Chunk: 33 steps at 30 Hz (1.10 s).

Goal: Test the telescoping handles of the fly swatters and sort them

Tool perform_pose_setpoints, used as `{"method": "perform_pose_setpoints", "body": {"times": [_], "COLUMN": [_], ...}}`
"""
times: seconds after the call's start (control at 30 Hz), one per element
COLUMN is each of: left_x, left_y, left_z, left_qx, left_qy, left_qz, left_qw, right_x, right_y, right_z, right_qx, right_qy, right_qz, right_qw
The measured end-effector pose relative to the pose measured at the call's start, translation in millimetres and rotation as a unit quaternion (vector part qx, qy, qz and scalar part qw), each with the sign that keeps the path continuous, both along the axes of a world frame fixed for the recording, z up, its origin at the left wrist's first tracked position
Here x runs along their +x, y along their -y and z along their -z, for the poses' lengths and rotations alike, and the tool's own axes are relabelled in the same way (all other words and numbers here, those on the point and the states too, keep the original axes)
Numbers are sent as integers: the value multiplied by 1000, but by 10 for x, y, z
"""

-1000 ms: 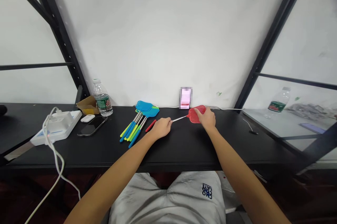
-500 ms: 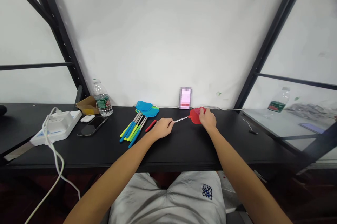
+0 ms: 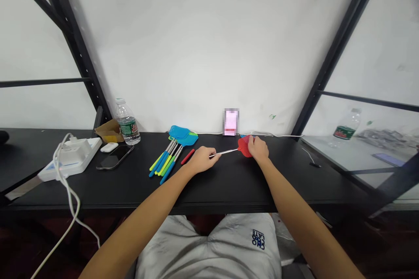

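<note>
L hand (image 3: 202,160) holds 1 red swatter (image 3: 244,146) by shaft (image 3: 229,151), R hand (image 3: 259,149) by head (image 3: 243,148).

Head-worn, single view; looks forward and down across black desk (image 3: 229,187) to white wall (image 3: 209,52) behind, with wearer's lap (image 3: 176,253) close below at bottom edge.

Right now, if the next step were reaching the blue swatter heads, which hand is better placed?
Probably the left hand: it sits nearer the blue swatter heads, though it holds the silver shaft; the right hand is farther off, holding the red swatter head.
</note>
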<state>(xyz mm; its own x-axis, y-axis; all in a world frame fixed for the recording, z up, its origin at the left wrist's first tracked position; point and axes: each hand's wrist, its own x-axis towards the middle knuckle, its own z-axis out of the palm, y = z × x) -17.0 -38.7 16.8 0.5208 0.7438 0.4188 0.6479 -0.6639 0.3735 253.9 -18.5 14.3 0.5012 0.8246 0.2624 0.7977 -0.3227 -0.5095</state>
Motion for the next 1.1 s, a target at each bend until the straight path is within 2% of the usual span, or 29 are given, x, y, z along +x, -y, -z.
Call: {"method": "perform_pose_setpoints", "body": {"times": [1.1], "left_x": [-28], "left_y": [-12], "left_z": [17], "left_qx": [0], "left_qy": [38], "left_qz": [9], "left_qw": [999], "right_x": [-67], "right_y": [27], "right_z": [-18], "right_qx": [-22], "right_qy": [7], "right_qz": [-41], "right_qw": [999]}}
